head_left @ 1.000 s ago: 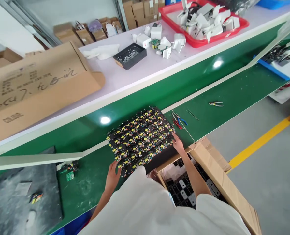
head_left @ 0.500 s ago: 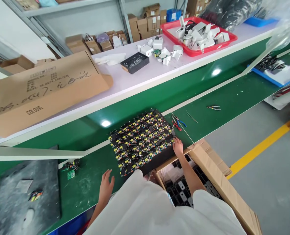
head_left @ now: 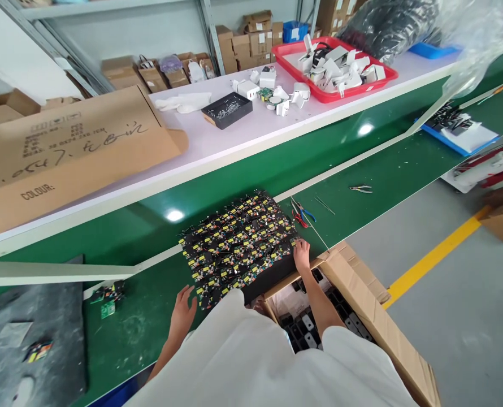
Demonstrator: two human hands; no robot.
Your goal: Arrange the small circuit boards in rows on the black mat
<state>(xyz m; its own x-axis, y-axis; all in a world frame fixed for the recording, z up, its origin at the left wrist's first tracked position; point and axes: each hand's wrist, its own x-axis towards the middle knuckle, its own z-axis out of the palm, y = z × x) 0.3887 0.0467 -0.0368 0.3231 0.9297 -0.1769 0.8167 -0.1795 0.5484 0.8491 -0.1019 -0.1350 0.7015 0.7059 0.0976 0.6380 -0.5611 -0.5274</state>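
A black board (head_left: 272,276) on the green bench carries rows of small circuit boards (head_left: 238,240) with yellow, orange and black parts. My right hand (head_left: 302,257) is at its right front corner, fingers bent in against the outermost circuit boards. What lies under those fingertips is hidden. Beside the left front corner, my left hand (head_left: 183,310) is held with fingers apart and nothing in it. Below my right forearm stands an open cardboard box (head_left: 374,316) of black and grey casings (head_left: 306,323).
Pliers (head_left: 304,212), tweezers (head_left: 325,205) and cutters (head_left: 360,189) lie right of the board. A dark mat (head_left: 60,339) is at left, with loose circuit boards (head_left: 108,308) beside it. The raised shelf holds a red tray (head_left: 334,93), a black screw tray (head_left: 227,110) and a large carton (head_left: 77,152).
My left hand has moved right, closer to the board's left front corner. My right hand stays at the right corner, its fingers more bent. The whole view has shifted slightly.
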